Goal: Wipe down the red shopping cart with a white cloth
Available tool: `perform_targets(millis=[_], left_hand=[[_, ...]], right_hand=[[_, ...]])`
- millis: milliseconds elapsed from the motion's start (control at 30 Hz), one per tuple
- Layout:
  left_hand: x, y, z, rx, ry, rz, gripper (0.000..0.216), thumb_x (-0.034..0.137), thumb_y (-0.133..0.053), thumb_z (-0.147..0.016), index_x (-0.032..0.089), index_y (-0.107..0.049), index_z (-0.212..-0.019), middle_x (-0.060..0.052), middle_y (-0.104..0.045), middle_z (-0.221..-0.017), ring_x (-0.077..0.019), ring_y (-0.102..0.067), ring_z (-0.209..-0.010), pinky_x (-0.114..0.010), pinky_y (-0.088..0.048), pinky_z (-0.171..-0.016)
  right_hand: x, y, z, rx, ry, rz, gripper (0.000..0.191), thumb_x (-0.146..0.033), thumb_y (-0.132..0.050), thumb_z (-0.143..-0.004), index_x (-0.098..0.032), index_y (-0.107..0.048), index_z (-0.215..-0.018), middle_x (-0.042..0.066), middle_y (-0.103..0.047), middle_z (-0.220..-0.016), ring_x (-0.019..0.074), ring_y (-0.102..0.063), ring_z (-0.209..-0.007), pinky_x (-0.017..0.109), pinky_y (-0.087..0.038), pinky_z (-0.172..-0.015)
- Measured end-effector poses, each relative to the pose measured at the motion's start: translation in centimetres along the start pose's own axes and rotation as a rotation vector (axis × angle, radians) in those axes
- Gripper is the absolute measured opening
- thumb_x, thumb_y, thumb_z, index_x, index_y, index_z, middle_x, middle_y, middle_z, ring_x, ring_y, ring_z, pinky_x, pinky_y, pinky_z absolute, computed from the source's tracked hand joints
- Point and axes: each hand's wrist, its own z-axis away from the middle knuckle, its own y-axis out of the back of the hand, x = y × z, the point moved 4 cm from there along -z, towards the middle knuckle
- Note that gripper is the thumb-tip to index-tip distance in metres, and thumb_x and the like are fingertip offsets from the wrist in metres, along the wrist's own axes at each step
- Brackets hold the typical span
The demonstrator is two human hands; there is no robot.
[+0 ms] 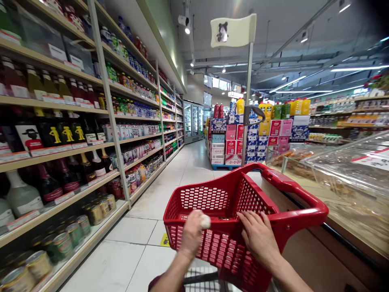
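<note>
A red plastic shopping cart (209, 247) with a perforated basket stands right in front of me, and its inside looks bare where I can see it. My left hand (191, 233) is closed around a small crumpled white wipe (205, 221) at the near rim of the basket, towards its left end. On the same rim, further right, lies my right hand (258, 233). Its fingers are stretched over the edge and hold nothing. The cart's curved red handle (304, 213) is to the right of that hand.
Shelves (118, 162) of bottles and cans line the left side. To the right runs a counter with clear plastic covers (349, 166). Stacked drink cartons (231, 146) stand ahead. A pole (247, 89) with a flag rises beyond the cart. White tiled floor (121, 239) shows at left.
</note>
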Motion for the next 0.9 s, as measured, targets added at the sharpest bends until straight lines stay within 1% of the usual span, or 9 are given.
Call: perform_targets(millis=[67, 133, 300, 367, 533, 667, 700, 833, 900], left_hand=[[1.6, -1.0, 0.3, -0.068, -0.141, 0.034, 0.031, 0.016, -0.034, -0.085, 0.018, -0.055, -0.108, -0.006, -0.055, -0.119, -0.0187, -0.038, -0.121, -0.041, -0.037, -0.101], [1.4, -0.7, 0.9, -0.102, -0.177, 0.037, 0.029, 0.016, -0.034, -0.085, 0.019, -0.056, -0.105, -0.005, -0.055, -0.120, -0.0189, -0.037, -0.122, -0.040, -0.037, -0.102], [-5.1, 3.3, 2.8, 0.067, 0.157, -0.097, 0.035, 0.010, -0.029, -0.082, 0.021, -0.057, -0.099, -0.001, -0.053, -0.121, -0.0193, -0.039, -0.121, -0.040, -0.037, -0.101], [-5.6, 3.0, 2.7, 0.103, 0.206, -0.118, 0.041, 0.006, -0.027, -0.080, 0.021, -0.055, -0.106, -0.002, -0.054, -0.119, -0.0188, -0.041, -0.119, -0.042, -0.037, -0.101], [-4.6, 1.2, 1.9, 0.007, 0.024, -0.098, 0.035, 0.010, -0.036, -0.082, 0.023, -0.056, -0.108, -0.001, -0.055, -0.118, -0.0193, -0.040, -0.119, -0.044, -0.035, -0.102], [-7.7, 3.2, 2.8, 0.197, 0.286, -0.240, 0.038, 0.005, -0.031, -0.080, 0.019, -0.058, -0.102, -0.004, -0.056, -0.115, -0.0200, -0.044, -0.115, -0.041, -0.040, -0.098], [-7.8, 3.1, 2.9, 0.230, 0.290, -0.258, 0.037, 0.004, -0.031, -0.080, 0.017, -0.059, -0.101, -0.005, -0.056, -0.113, -0.0207, -0.044, -0.115, -0.042, -0.041, -0.097], [-5.1, 0.7, 2.2, 0.163, -0.106, -0.211, 0.037, 0.006, -0.032, -0.081, 0.018, -0.057, -0.106, -0.007, -0.057, -0.114, -0.0212, -0.042, -0.118, -0.046, -0.042, -0.096], [-4.9, 0.6, 2.2, 0.147, -0.227, -0.200, 0.036, 0.008, -0.033, -0.083, 0.019, -0.055, -0.109, -0.006, -0.057, -0.115, -0.0201, -0.043, -0.118, -0.043, -0.044, -0.094]], right_hand=[[-0.9, -0.1, 0.1, 0.008, 0.004, -0.019, 0.038, -0.013, -0.039, -0.072, -0.023, -0.060, -0.102, 0.003, -0.066, -0.098, 0.0202, -0.054, -0.095, 0.043, -0.025, -0.097], [-1.1, -0.2, 0.2, 0.011, 0.013, -0.036, 0.038, -0.012, -0.039, -0.072, -0.023, -0.060, -0.101, 0.002, -0.066, -0.098, 0.0195, -0.054, -0.094, 0.042, -0.026, -0.097], [-1.3, -0.3, 0.4, 0.018, -0.011, -0.024, 0.034, -0.014, -0.040, -0.073, -0.022, -0.061, -0.100, 0.003, -0.065, -0.096, 0.0203, -0.054, -0.093, 0.043, -0.024, -0.098], [-1.7, -0.3, 0.2, 0.025, -0.033, -0.001, 0.032, -0.016, -0.041, -0.074, -0.022, -0.061, -0.098, 0.004, -0.065, -0.093, 0.0212, -0.053, -0.092, 0.045, -0.024, -0.098], [-2.0, -0.4, 0.1, 0.018, -0.007, 0.002, 0.035, -0.015, -0.042, -0.072, -0.023, -0.060, -0.101, 0.003, -0.065, -0.094, 0.0206, -0.053, -0.092, 0.044, -0.024, -0.098], [-1.6, -0.8, 0.3, 0.018, 0.000, -0.018, 0.034, -0.017, -0.043, -0.073, -0.022, -0.060, -0.102, 0.003, -0.065, -0.093, 0.0203, -0.053, -0.091, 0.044, -0.023, -0.098], [-1.5, -1.0, 0.3, 0.018, 0.004, -0.022, 0.033, -0.018, -0.044, -0.073, -0.021, -0.060, -0.102, 0.003, -0.065, -0.093, 0.0203, -0.053, -0.090, 0.045, -0.023, -0.098], [-1.5, -0.9, 0.3, 0.002, -0.032, -0.029, 0.032, -0.019, -0.044, -0.074, -0.020, -0.061, -0.101, 0.003, -0.065, -0.092, 0.0204, -0.052, -0.091, 0.045, -0.022, -0.099], [-1.8, -0.6, 0.3, -0.011, -0.051, -0.034, 0.034, -0.017, -0.042, -0.074, -0.019, -0.061, -0.102, 0.004, -0.064, -0.094, 0.0200, -0.052, -0.093, 0.044, -0.022, -0.100]])
